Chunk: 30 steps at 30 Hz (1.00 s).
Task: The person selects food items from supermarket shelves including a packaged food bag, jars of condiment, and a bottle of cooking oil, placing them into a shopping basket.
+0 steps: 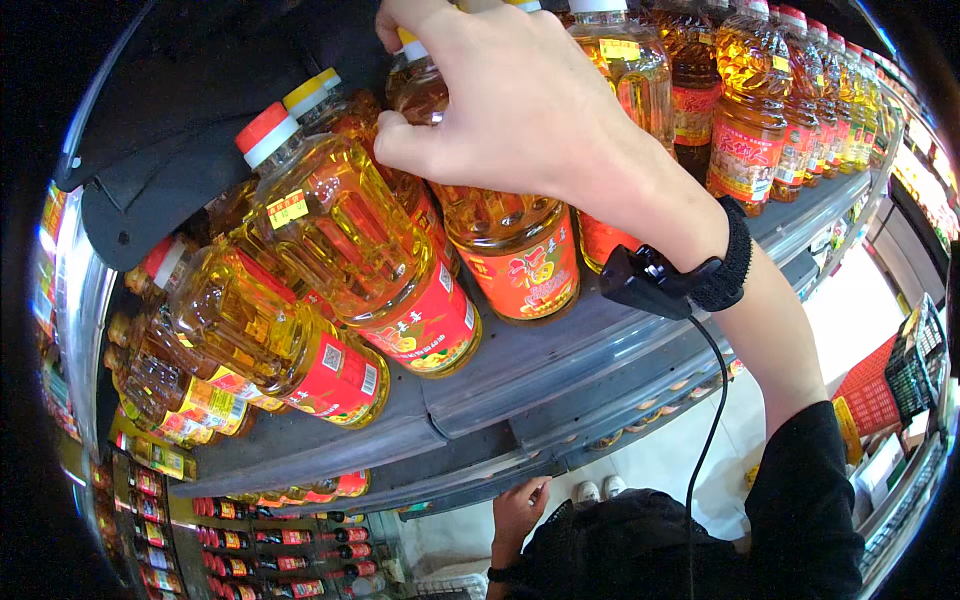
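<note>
My right hand (pixel 499 97) reaches over a cooking oil bottle (pixel 517 262) with a red label. Its thumb and a bent finger are apart, either side of the bottle's upper part and its yellow-and-white cap (pixel 412 46). The other fingers are hidden, so a firm grip cannot be confirmed. The bottle stands on a dark shelf (pixel 525 352). To its left is a red-capped oil bottle (pixel 360 247) with a yellow price sticker. Low in the picture, my left hand (pixel 519 510) is half curled beside the lower shelf's edge; whether it touches is unclear.
More oil bottles (pixel 750 112) line the shelf to the right; others (pixel 285 330) stand at the left. Sauce bottles (pixel 285 536) fill shelving at the lower left. A strapped wrist camera (pixel 649 274) trails a black cable (pixel 716 420). Red and dark baskets (pixel 874 386) are at right.
</note>
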Each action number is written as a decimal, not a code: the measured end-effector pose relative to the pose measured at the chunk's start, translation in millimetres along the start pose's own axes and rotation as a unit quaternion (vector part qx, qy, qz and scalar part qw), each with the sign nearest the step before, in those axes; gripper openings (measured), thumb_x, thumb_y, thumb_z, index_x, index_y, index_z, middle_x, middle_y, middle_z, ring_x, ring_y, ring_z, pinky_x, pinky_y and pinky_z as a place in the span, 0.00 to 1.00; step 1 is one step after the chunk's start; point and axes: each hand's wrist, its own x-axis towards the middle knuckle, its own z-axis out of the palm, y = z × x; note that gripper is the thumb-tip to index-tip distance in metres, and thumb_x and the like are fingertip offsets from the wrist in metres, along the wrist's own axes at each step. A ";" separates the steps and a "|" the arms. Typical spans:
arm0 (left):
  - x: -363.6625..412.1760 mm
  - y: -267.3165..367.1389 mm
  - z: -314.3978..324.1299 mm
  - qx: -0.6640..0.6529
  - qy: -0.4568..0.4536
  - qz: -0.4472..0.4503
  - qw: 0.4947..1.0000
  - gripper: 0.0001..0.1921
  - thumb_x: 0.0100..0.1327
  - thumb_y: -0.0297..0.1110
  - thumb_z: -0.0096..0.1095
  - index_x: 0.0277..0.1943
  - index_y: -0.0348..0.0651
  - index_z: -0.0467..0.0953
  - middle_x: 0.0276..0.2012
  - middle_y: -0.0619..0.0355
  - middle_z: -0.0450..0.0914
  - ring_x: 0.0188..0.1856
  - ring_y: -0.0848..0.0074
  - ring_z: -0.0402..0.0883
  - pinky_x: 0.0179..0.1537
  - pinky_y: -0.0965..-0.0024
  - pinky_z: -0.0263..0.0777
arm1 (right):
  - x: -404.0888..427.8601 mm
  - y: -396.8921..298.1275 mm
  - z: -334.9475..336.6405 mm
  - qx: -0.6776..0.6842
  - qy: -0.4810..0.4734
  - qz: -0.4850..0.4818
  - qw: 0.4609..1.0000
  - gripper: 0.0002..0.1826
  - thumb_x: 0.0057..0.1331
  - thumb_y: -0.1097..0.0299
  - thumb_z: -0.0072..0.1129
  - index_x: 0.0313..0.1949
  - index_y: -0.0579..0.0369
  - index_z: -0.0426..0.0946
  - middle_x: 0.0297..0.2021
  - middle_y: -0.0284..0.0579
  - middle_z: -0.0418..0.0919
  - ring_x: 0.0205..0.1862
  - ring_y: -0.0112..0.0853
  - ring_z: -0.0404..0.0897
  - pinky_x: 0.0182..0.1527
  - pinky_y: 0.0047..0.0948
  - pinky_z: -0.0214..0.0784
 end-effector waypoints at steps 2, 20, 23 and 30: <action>-2.7 -3.0 1.8 -0.002 -0.002 0.001 1.000 0.06 0.58 0.32 0.63 0.39 0.46 0.81 0.25 0.57 0.82 0.24 0.74 0.82 0.26 0.72 0.72 | 1.9 0.4 -0.4 0.018 -0.013 0.009 1.000 0.26 0.50 0.63 0.60 0.44 0.66 0.64 0.27 0.70 0.72 0.28 0.56 0.76 0.32 0.46 0.73; -0.1 1.6 10.8 -0.005 0.000 -0.013 1.000 0.06 0.58 0.34 0.63 0.38 0.48 0.82 0.25 0.57 0.83 0.25 0.73 0.83 0.27 0.71 0.73 | 0.5 -10.0 -6.0 -0.081 -0.007 0.024 0.996 0.24 0.51 0.63 0.58 0.42 0.68 0.64 0.28 0.68 0.71 0.27 0.54 0.77 0.28 0.45 0.74; 3.9 4.6 15.5 -0.005 -0.002 -0.006 1.000 0.06 0.58 0.35 0.63 0.38 0.49 0.82 0.25 0.58 0.82 0.25 0.72 0.83 0.26 0.71 0.73 | 0.0 -12.9 -8.5 -0.061 0.006 0.030 0.998 0.27 0.51 0.62 0.59 0.46 0.67 0.64 0.28 0.69 0.72 0.28 0.55 0.77 0.30 0.45 0.74; 0.3 3.8 12.4 0.001 -0.004 -0.021 1.000 0.06 0.59 0.36 0.62 0.38 0.50 0.82 0.24 0.58 0.82 0.26 0.72 0.83 0.26 0.71 0.74 | 1.7 -6.9 17.5 -0.119 0.071 0.062 0.988 0.26 0.47 0.57 0.64 0.43 0.52 0.69 0.29 0.55 0.75 0.32 0.51 0.77 0.36 0.46 0.72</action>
